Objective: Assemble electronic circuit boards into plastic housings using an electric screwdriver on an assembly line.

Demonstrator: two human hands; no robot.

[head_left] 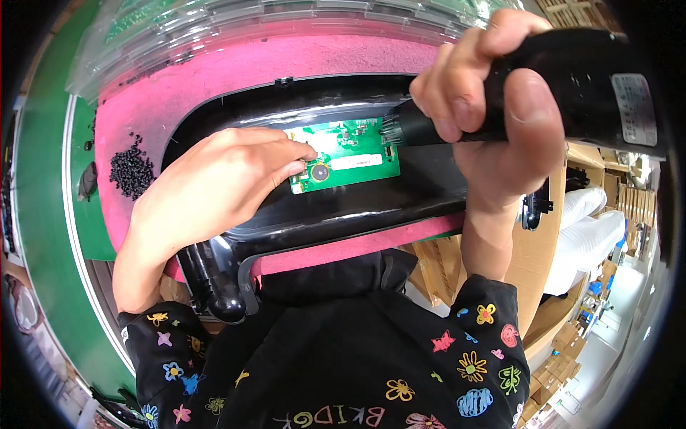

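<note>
A green circuit board (346, 175) with a white label strip and a small round part lies over the inside of a large black plastic housing (343, 204). Whether it rests on the housing or is held just above it, I cannot tell. My left hand (214, 171) reaches in from the left, thumb and forefinger closed on the board's left edge. My right hand (493, 107) is wrapped round a black handheld cleaner (582, 79), which looks like a small vacuum or blower. Its bristled brush nozzle (393, 127) meets the board's upper right end.
Beneath the housing is a pink mat (236, 61). A heap of small black screws or pellets (132, 168) sits on its left side. Clear plastic trays (286, 18) line the back. An open cardboard box (532, 264) stands at right, near someone's white-clothed legs (589, 239).
</note>
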